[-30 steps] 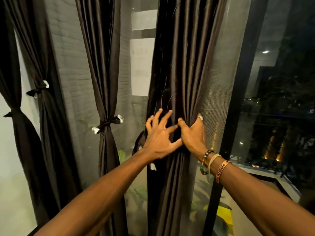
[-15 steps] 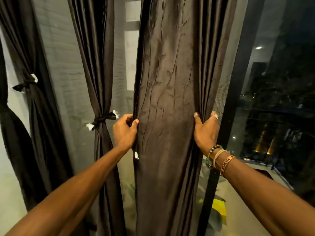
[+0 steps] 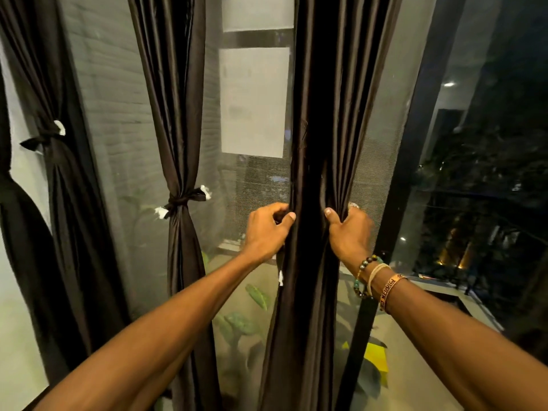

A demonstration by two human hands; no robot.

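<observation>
Grip: the left hand [image 3: 267, 229] is curled round the left edge of the dark curtain [image 3: 314, 114], thumb pressed on the front and fingers tucked behind. The right hand [image 3: 348, 229] is wrapped the same way round the right edge. The fabric is pinched between both into a narrow bunch at about waist height of the panel.

Location: the curtain hangs straight ahead, in front of the mesh screen [image 3: 382, 149] and just left of the black window frame [image 3: 409, 161].

Progress, as judged:
- gathering looks mostly done, with the folds pressed close together
- no tie is wrapped round this panel yet; a white-tipped strip [image 3: 280, 279] is seen dangling below the left hand, probably the tieback
- the middle curtain [image 3: 178, 114] is already knotted by its tie [image 3: 185, 200], and so is the far-left curtain [image 3: 56, 173]
- left to do: wrap and knot

Writing:
- lettering is woven into the orange wristband [image 3: 390, 292] but cannot be read reliably
- faint print on the paper sheet [image 3: 253, 102] on the glass is unreadable
- no brand is visible
</observation>
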